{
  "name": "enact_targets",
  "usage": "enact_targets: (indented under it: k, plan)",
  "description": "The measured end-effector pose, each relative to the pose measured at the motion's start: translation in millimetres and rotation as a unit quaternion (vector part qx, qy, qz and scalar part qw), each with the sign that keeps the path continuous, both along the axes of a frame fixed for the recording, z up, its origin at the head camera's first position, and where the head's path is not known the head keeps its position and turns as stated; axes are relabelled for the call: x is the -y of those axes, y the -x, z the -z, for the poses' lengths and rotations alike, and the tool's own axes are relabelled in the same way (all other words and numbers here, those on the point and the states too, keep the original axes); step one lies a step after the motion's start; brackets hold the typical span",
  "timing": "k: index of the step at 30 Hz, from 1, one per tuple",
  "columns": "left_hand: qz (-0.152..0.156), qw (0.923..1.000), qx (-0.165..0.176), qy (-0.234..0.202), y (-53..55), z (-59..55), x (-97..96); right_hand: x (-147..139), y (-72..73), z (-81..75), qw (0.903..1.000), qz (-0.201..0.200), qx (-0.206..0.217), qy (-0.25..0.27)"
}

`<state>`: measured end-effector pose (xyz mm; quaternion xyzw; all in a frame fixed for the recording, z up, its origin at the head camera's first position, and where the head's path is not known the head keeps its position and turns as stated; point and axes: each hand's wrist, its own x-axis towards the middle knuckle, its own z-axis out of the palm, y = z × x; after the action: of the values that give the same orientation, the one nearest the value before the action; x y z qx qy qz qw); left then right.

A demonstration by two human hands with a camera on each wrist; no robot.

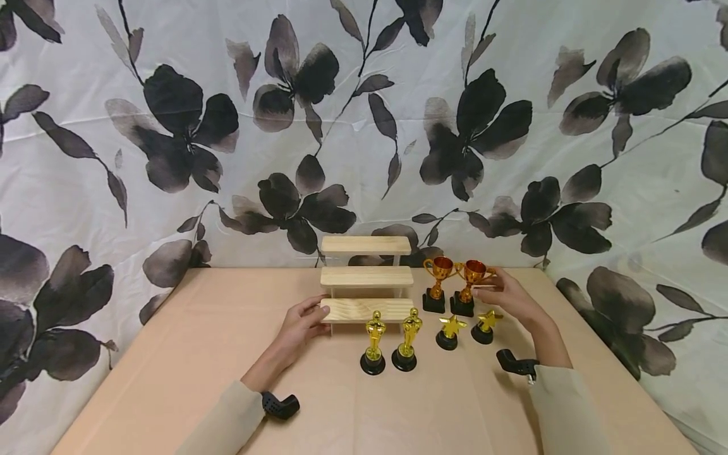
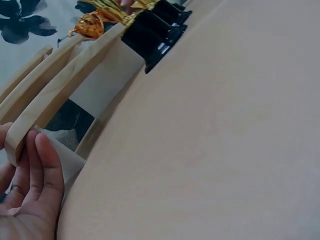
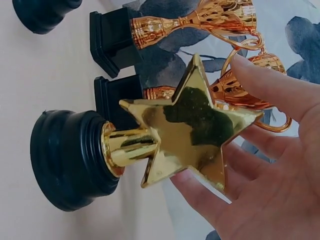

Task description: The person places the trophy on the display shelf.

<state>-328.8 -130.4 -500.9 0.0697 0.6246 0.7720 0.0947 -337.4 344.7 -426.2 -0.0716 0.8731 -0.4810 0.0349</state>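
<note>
A three-tier display stand [image 1: 366,277] has pale wooden shelves. My left hand [image 1: 303,322] grips the left end of its lowest shelf [image 2: 65,87], with fingertips under the board. My right hand [image 1: 508,296] is around the right-hand bronze trophy cup [image 1: 473,273], thumb on its near side and fingers on its outer side. That cup stands upright beside a matching cup [image 1: 440,269]. In the right wrist view a gold star trophy [image 3: 192,130] in front hides part of the cup and fingers.
Two gold figure trophies [image 1: 374,338] [image 1: 409,338] on round black bases stand before the stand. Another star trophy [image 1: 451,328] is beside the one near my right wrist. A floral cloth [image 1: 364,139] hangs behind the peach-coloured table [image 1: 341,411].
</note>
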Motion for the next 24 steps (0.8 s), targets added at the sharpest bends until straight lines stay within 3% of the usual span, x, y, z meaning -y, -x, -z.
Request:
enact_targets:
  k: [4, 16, 24]
  plan:
    - [0.007, 1.0000, -0.001, 0.000, 0.4, 0.0, 1.7, 3, 0.3, -1.5, 1.0000, -0.002, -0.003, 0.003]
    - [-0.011, 0.9999, -0.002, -0.008, 0.7, 2.2, 1.0, 5, 5.9, 6.1, 0.9998, 0.004, -0.002, 0.022]
    - [-0.001, 1.0000, -0.006, -0.002, 1.0, 3.0, 2.5, 4, 9.6, 13.1, 0.9999, 0.003, -0.002, 0.014]
